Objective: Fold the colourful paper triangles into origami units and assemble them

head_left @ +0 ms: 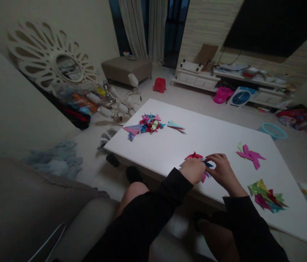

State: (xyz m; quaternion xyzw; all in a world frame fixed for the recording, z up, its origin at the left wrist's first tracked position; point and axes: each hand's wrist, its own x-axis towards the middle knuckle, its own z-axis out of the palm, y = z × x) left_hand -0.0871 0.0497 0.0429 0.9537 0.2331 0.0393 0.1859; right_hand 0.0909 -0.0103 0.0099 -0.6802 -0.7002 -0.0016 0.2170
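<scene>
From where I stand, the person sits at a rectangular, glossy white table (210, 134), both hands over its near edge. The right hand (221, 168) pinches a small, dark blue folded paper piece (208, 164) between thumb and fingers, a narrow grip. The left hand (194, 171) meets it there, but its fingertips are hidden, so I can't tell how firmly it holds. Bright red folded paper (195, 155) shows just beyond the left hand, and a magenta paper point (204, 177) pokes out below, nearer the table's edge. On the table's far left part lies a heap of multicoloured folded paper (153, 124). The blue piece should be almost weightless, crisp along its creases yet easily crushed or torn; best taken lightly where the layers are thickest, sparing its thin tips.
</scene>
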